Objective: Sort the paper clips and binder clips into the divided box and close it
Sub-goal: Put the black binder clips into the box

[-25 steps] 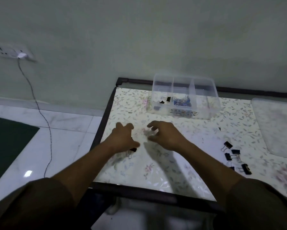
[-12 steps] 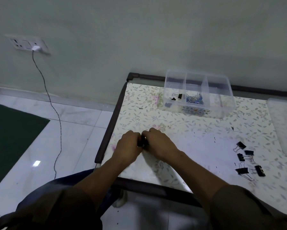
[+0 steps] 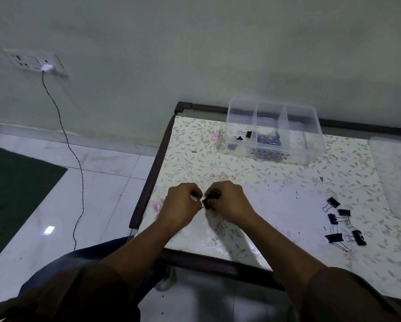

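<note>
My left hand and my right hand meet just above the near left part of the table, both pinching a small black binder clip between their fingertips. The clear divided box stands open at the back of the table. Its left compartment holds two black binder clips, its middle one a heap of blue paper clips. Several more black binder clips lie loose on the table to the right.
The table has a floral cover and a dark frame. A clear lid lies at the right edge. On the left are a white tiled floor, a green mat and a cable hanging from a wall socket.
My hands were flat and apart over the table; they have closed together on a binder clip and lifted it slightly. The camera has swung left, so the table sits further right.
</note>
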Available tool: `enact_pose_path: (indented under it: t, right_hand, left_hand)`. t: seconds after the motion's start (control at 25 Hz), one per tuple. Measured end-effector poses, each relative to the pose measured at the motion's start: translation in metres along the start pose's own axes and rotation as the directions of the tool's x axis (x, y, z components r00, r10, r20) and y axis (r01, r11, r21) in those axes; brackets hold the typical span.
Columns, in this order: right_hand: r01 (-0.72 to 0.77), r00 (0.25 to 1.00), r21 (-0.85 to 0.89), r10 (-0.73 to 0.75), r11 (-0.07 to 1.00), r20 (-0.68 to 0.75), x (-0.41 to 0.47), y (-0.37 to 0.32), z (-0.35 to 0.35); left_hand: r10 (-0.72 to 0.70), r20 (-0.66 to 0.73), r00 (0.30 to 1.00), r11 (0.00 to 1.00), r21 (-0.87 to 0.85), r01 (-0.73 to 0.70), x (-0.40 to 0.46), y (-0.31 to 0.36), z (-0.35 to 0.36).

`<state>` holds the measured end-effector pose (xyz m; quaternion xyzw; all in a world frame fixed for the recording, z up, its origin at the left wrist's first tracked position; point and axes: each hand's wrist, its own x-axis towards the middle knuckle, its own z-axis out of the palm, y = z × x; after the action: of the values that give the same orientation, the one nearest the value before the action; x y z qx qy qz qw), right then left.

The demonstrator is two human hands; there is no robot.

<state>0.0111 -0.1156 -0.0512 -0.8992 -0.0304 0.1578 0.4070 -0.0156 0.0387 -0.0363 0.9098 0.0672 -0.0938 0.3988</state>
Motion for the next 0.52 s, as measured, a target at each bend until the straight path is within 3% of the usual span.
enact_pose_path:
  t: [0.16,0.4,0.52]
  right_hand:
    - [-0.177,0.984,0.344,0.162,0.922,0.07,-0.004,0.006,-0.008]
    - [-0.183,0.982,0.249,0.19,0.951,-0.004,-0.01,-0.003,-0.012]
    - [-0.174,0.976,0.352,0.209,0.92,-0.064,0.002,-0.013,-0.035]
  left_hand:
    - [-0.058,0.002,0.998,0.988,-0.141,0.058,0.002,-0.004,-0.001]
    - [-0.03,0.035,0.999,0.983,-0.182,0.036,0.0,0.009,0.005]
    - [0.06,0.023,0.998,0.974,-0.219,-0.053,0.019,0.034,-0.003]
